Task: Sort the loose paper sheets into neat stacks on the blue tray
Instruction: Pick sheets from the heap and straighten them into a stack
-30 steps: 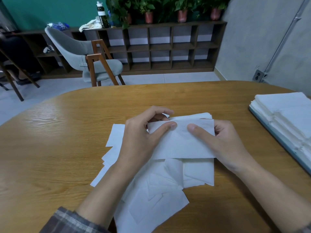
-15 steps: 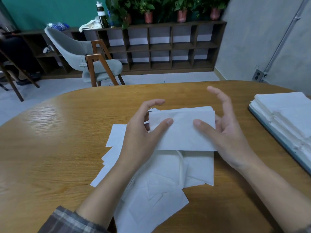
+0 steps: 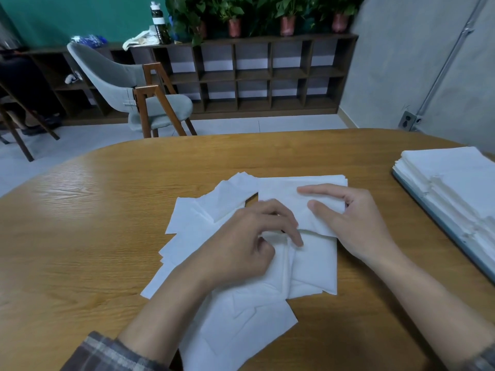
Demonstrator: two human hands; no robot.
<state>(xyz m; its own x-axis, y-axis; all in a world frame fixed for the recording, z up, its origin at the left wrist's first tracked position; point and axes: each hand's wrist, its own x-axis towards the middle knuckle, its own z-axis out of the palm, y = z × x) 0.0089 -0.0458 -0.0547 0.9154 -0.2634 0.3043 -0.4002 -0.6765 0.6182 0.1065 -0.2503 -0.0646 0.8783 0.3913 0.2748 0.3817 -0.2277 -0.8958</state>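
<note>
Chair [image 3: 139,103]: far L, off the bench; no obstacle.
Bench [image 3: 80,236]: carries everything.
Loose sheets [image 3: 241,330]: messy overlap, near centre, unsorted.
Left hand [image 3: 241,250]: fingers curled, pinching a sheet in the pile, prob. to peel it free.
Gathered stack [image 3: 281,191]: far side of pile, edges squared.
Right hand [image 3: 359,226]: grips stack's R end, thumb + forefinger on top, to stop fanning.
Blue tray [image 3: 442,217]: R edge, well apart, holds neat stacks; nothing between.

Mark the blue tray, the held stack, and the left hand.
blue tray [image 3: 455,232]: head view, near rim.
held stack [image 3: 281,194]: head view, top sheet's left part.
left hand [image 3: 241,245]: head view, back of hand.
</note>
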